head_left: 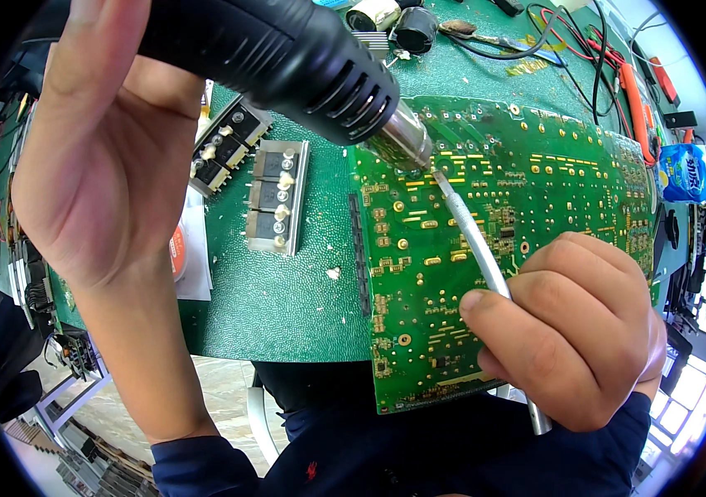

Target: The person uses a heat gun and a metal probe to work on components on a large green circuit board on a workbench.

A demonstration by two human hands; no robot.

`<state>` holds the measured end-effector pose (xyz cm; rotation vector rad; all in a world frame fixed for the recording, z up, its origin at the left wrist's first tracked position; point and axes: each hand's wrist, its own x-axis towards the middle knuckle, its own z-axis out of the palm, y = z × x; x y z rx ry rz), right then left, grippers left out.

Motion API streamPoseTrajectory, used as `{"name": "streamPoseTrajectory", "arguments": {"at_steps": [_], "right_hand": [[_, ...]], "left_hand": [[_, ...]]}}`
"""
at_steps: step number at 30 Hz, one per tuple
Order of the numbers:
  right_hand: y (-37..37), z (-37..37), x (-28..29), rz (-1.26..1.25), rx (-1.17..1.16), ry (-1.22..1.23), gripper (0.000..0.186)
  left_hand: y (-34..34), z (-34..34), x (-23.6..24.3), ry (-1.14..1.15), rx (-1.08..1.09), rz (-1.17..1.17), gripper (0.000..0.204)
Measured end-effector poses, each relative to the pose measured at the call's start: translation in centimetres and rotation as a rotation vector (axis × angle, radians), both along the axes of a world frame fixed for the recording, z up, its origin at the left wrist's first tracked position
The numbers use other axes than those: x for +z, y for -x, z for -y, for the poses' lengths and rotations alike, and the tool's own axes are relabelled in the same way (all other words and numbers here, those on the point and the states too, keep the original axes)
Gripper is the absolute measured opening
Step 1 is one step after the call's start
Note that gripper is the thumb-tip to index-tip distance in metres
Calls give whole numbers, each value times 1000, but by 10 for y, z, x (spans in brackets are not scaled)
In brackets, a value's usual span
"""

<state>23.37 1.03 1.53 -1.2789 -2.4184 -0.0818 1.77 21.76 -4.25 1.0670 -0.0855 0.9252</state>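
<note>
Green gold-dotted circuit board, on the green textured desk, reaching past its near edge; right of your left hand, beneath your right hand, the nearer. Left grip: wrapped on a black plastic heat gun, fingers mostly hidden. Right grip: closed around a slim silver metal rod, slanting up-left, tip beside the gun's silver nozzle; board contact unclear.

We've got pale letters on the blue pkt, far R of the counter, tilted from our view; faint marks on the orange-red rounded label at the white sheet, L side, too small for us to read; tiny PCB markings, also illegible at this res
</note>
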Motion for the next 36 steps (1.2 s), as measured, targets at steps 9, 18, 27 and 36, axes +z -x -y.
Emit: {"name": "streamPoseTrajectory", "arguments": {"at_steps": [9, 18, 27, 36], "right_hand": [[6, 0, 0, -21, -49, -9, 29], [-1, 8, -1, 138, 71, 80, 34], [-2, 11, 2, 262, 15, 88, 30], [-5, 7, 6, 240, -49, 100, 23]], "left_hand": [[-1, 4, -2, -44, 35, -9, 55], [-13, 7, 0, -96, 60, -5, 55], [-21, 7, 3, -157, 98, -6, 55], [-30, 9, 14, -235, 161, -1, 55]]}}
